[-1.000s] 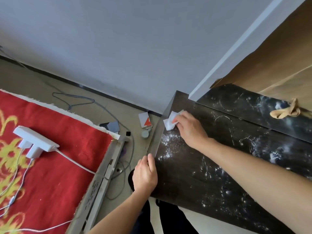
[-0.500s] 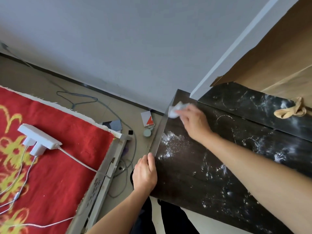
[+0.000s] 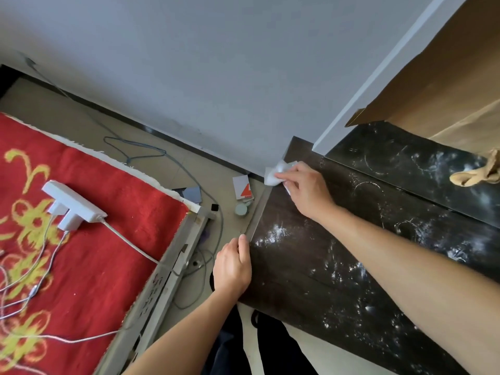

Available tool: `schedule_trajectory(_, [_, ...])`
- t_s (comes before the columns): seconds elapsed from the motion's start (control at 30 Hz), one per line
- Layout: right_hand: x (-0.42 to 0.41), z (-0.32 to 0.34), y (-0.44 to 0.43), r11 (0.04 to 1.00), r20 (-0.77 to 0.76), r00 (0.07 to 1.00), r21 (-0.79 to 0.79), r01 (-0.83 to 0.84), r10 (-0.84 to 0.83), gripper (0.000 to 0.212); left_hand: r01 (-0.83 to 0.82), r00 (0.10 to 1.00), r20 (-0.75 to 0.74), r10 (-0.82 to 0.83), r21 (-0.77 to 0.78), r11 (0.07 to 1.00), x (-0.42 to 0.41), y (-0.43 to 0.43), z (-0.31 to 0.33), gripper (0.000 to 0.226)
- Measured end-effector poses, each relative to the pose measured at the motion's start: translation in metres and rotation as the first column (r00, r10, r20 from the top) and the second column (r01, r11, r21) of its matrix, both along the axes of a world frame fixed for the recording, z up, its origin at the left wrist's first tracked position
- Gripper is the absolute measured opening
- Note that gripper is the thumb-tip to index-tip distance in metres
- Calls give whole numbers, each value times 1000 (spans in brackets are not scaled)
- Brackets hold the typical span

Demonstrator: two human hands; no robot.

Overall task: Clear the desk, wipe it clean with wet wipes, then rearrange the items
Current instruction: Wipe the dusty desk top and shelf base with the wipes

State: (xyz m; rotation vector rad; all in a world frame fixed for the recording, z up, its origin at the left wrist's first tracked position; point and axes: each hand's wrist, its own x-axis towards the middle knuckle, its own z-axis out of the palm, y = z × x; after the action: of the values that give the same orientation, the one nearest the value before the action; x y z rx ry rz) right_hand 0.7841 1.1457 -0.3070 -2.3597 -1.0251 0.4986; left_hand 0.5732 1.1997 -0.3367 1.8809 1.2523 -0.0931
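Right hand (image 3: 305,189) bunches the white wet wipe (image 3: 274,174) under curled fingers and presses it onto the desk's (image 3: 311,272) 11 o'clock corner; part of the wipe overhangs the edge. Left hand (image 3: 232,266) grips the desk's 9 o'clock edge, thumb on top along the rim, fingers curled over the side and mostly hidden. The dark top shows white dust patches and ring marks from centre out to 3 o'clock. A tan cloth strip (image 3: 479,173) lies on the rear ledge at 2 o'clock. On the floor at 10 o'clock of the desk: small carton (image 3: 242,188), round cap (image 3: 240,209), cables. A white power strip (image 3: 73,205) sits on the red blanket (image 3: 108,266) at 9 o'clock.
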Motion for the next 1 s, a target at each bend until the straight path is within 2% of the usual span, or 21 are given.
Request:
schedule_trajectory(0.07, [-17,-3,1,998,0,998,5,-59,59,27,-1,1000,5,1,8,1000,0,0,1,47])
schedule_trajectory(0.17, [-55,5,-46,960,-56,958,-4,-280,280,25,-2,1000,-10,2,-42,999,0,0,2,43])
schedule_trajectory(0.23, [-66,19,-76,919,-185,911,-70,-387,369,23,-29,999,-36,24,-141,990,-3,2,1,41])
schedule_trajectory(0.3, [-49,26,-79,894,-271,893,-175,-411,358,24,-72,996,-61,59,-242,967,-9,6,1,37])
schedule_trajectory(0.37, [-23,24,-59,936,-215,945,-199,-291,248,25,-98,994,-72,79,-313,945,-20,6,-1,33])
schedule_trajectory(0.43, [-6,15,-29,992,-95,994,-108,-64,53,27,-135,991,-64,120,-356,925,-30,3,-3,32])
schedule_trajectory(0.5, [-17,6,-7,997,-44,998,-59,45,-48,28,-177,984,-45,172,-380,908,-38,0,-6,34])
schedule_trajectory(0.57, [-47,2,-8,998,-33,998,-34,-54,53,28,-200,979,-39,202,-389,899,-40,-1,-5,31])
schedule_trajectory(0.67, [-88,4,-54,935,-35,935,21,-354,354,30,-224,972,-35,230,-409,885,-40,0,-3,25])
schedule_trajectory(0.73, [-96,9,-82,873,-149,863,13,-487,483,28,-218,973,-32,227,-441,871,-43,0,-1,25])
schedule_trajectory(0.77, [-90,12,-86,868,-205,850,-9,-497,485,27,-202,977,-36,208,-449,870,-45,0,0,25])
schedule_trajectory(0.83, [-71,11,-72,906,-199,894,-50,-419,402,24,-163,986,-38,164,-451,877,-50,3,-3,26])
schedule_trajectory(0.9, [-54,7,-44,982,-130,978,-71,-172,162,25,-119,992,-25,120,-451,885,-52,6,-6,26])
schedule_trajectory(0.97, [-54,2,-19,993,-76,991,-10,114,-114,24,-85,996,-16,87,-459,885,-54,10,-12,24])
schedule_trajectory(1.0, [-62,0,-14,985,-71,983,23,171,-170,24,-69,997,-17,69,-467,882,-55,13,-14,22])
